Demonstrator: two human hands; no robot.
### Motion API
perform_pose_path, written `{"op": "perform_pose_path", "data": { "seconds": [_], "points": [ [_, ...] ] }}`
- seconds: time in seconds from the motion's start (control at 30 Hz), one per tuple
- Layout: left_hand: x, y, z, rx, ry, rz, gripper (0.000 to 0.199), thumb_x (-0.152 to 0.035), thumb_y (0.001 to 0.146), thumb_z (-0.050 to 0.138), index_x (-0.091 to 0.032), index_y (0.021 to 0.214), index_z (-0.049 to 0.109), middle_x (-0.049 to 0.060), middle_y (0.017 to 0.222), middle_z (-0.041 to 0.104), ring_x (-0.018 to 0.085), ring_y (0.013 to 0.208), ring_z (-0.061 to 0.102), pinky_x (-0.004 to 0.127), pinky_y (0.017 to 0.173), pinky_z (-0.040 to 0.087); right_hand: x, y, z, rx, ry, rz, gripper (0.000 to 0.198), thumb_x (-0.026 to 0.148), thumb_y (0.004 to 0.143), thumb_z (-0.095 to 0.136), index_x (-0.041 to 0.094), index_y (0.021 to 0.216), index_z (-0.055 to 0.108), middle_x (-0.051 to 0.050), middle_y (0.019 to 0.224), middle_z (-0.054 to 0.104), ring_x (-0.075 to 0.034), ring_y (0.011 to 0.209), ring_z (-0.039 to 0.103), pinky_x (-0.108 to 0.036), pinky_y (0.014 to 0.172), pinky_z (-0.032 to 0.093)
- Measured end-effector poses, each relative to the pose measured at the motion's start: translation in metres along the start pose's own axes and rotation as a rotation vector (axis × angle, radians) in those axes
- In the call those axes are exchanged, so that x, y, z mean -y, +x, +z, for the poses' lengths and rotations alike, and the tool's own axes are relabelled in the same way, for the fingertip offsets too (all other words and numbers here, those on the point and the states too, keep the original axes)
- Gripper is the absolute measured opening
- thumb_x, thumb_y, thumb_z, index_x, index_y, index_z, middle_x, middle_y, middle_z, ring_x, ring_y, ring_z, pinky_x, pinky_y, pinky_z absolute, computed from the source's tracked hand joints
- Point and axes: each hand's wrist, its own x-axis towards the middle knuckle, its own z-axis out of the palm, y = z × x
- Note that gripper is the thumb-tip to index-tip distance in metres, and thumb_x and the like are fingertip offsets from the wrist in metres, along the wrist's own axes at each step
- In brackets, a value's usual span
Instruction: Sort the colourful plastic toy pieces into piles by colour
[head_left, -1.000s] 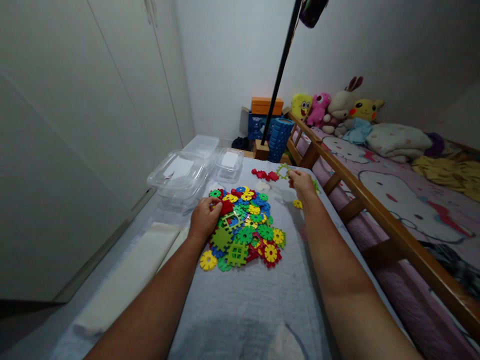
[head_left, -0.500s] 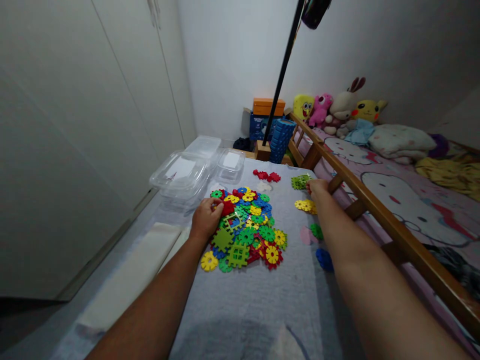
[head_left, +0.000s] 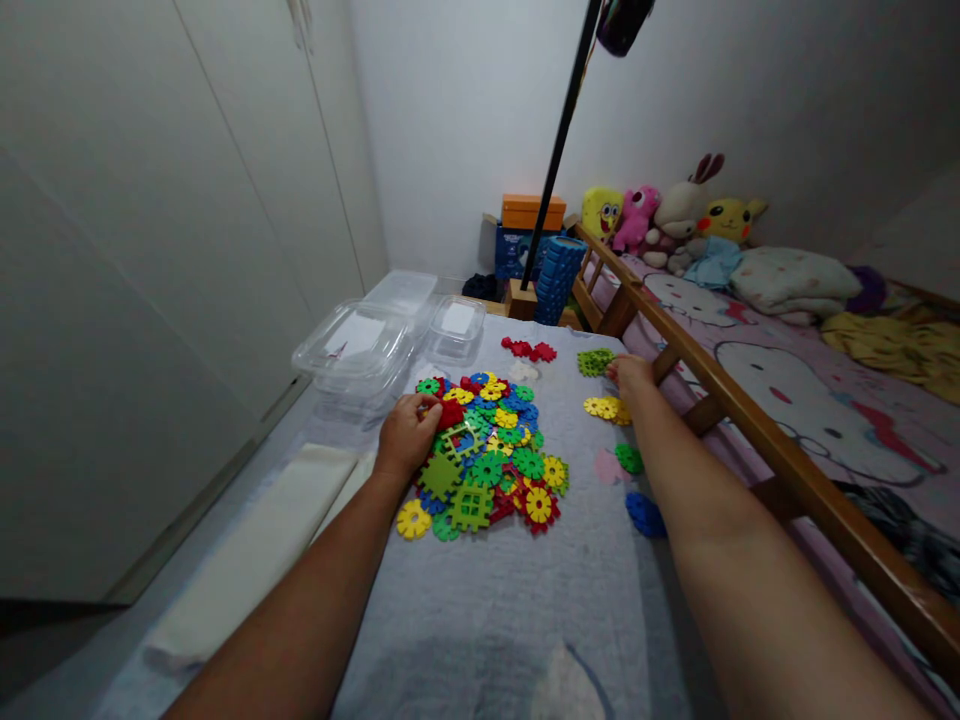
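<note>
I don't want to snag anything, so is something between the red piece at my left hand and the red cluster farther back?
Yes, the far edge of the mixed pile: yellow and blue notched discs lie between the red piece at your left hand and the red cluster.

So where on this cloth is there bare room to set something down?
The widest bare patch is the near cloth, between your left forearm, right forearm and the mixed pile. A narrower strip runs between that pile and the yellow pieces. It's crowded back left, with clear containers, and along the right edge, with green pieces and blue pieces.
</note>
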Motion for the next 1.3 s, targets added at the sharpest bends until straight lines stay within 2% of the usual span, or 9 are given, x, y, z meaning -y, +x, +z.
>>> {"op": "perform_pose_path", "data": {
  "seconds": [0.13,0.43,0.67,1.03,1.3],
  "points": [
    [-0.002,0.0,-0.001,-0.009,0.019,0.007,0.032,-0.045,0.085,0.052,-0.02,0.092,0.072,0.01,0.103,0.071,0.026,0.093,0.067,0.04,0.093,0.05,-0.002,-0.007,-0.003,-0.049,-0.04,0.032,0.02,0.006,0.066,0.063,0.019,0.082,0.06,0.006,0.063,0.056,-0.007,0.052,0.055,-0.013,0.044,0.048],
    [-0.002,-0.001,-0.002,0.0,0.021,0.008,0.032,-0.045,0.086,0.051,-0.021,0.093,0.071,0.009,0.106,0.071,0.025,0.096,0.066,0.039,0.096,0.049,-0.001,-0.015,0.002,-0.015,-0.063,0.016,0.023,0.004,0.058,0.062,0.019,0.075,0.063,0.003,0.076,0.061,-0.01,0.067,0.059,-0.018,0.056,0.054],
    [-0.004,-0.001,-0.003,0.003,0.014,-0.006,0.031,-0.044,0.086,0.052,-0.021,0.093,0.071,0.009,0.104,0.07,0.025,0.094,0.066,0.038,0.093,0.051,0.006,-0.019,0.009,0.025,-0.02,0.003,0.023,0.006,0.061,0.062,0.019,0.079,0.065,0.001,0.081,0.063,-0.011,0.076,0.061,-0.018,0.062,0.053],
    [-0.002,-0.001,-0.001,0.001,0.005,-0.012,0.031,-0.043,0.087,0.052,-0.02,0.094,0.071,0.009,0.102,0.071,0.025,0.093,0.067,0.039,0.093,0.051,0.006,-0.022,0.009,0.061,-0.015,-0.023,0.022,0.004,0.062,0.063,0.017,0.08,0.066,0.002,0.08,0.064,-0.01,0.072,0.06,-0.021,0.065,0.051],
    [-0.004,-0.002,-0.001,-0.005,0.009,-0.01,0.031,-0.043,0.087,0.053,-0.02,0.093,0.072,0.009,0.102,0.071,0.025,0.092,0.068,0.038,0.092,0.051,0.01,-0.017,0.017,0.08,0.001,-0.037,0.022,0.009,0.065,0.062,0.019,0.085,0.066,0.002,0.081,0.064,-0.01,0.077,0.06,-0.017,0.065,0.049]
  ]
}}
